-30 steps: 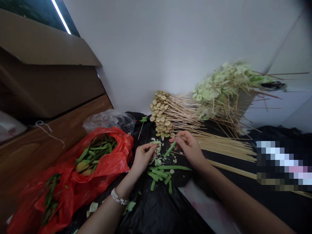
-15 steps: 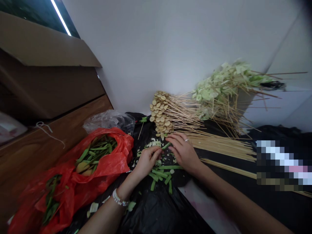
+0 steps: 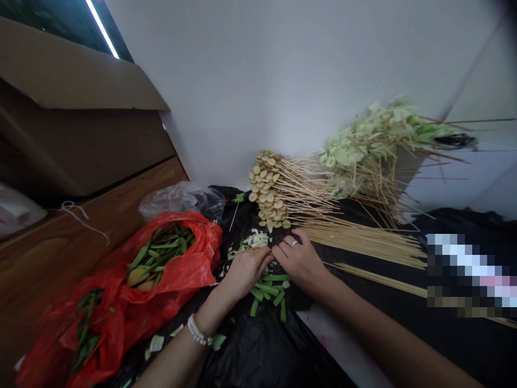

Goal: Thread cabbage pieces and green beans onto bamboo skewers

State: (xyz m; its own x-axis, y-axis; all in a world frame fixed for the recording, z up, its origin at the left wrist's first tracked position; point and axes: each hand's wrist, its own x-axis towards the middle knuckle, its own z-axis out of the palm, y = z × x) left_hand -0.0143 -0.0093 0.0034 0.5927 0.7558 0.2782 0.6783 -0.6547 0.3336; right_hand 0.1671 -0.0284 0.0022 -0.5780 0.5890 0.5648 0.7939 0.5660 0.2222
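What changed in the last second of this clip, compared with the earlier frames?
The left hand and right hand have come together and down over the cut green beans, almost touching. The green bean piece held up earlier is now out of sight. The red plastic bag and bamboo skewers stayed put.

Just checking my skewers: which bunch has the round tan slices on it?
The left bunch, tipped with round tan slices; the bunch to its right holds pale green leafy pieces, and the skewers by your right hand look bare.
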